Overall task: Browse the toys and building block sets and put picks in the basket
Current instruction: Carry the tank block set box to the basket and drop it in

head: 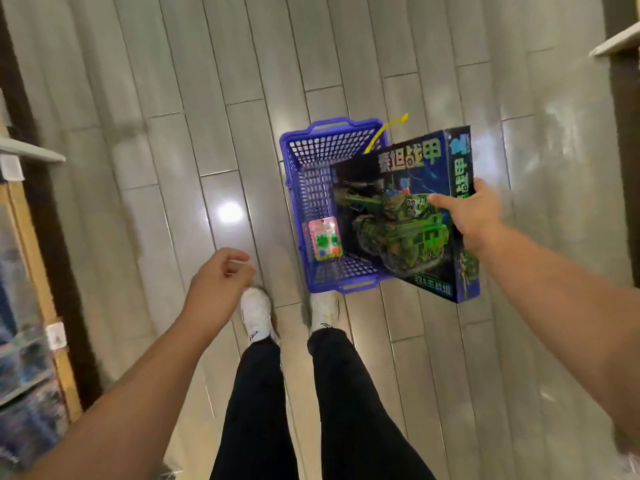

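A blue plastic basket stands on the floor just ahead of my feet. A small pink toy pack lies inside it near the left wall. My right hand grips a large dark blue building block box with a green tank picture; the box hangs tilted over the basket's right half and sticks out past its right rim. A yellow strap rises from behind the box. My left hand hovers loosely curled above the floor to the left of the basket, holding nothing.
Grey plank flooring runs down the aisle. Shelving with boxed toys lines the left edge, and a pale shelf corner juts in at the upper right. My white shoes stand close behind the basket.
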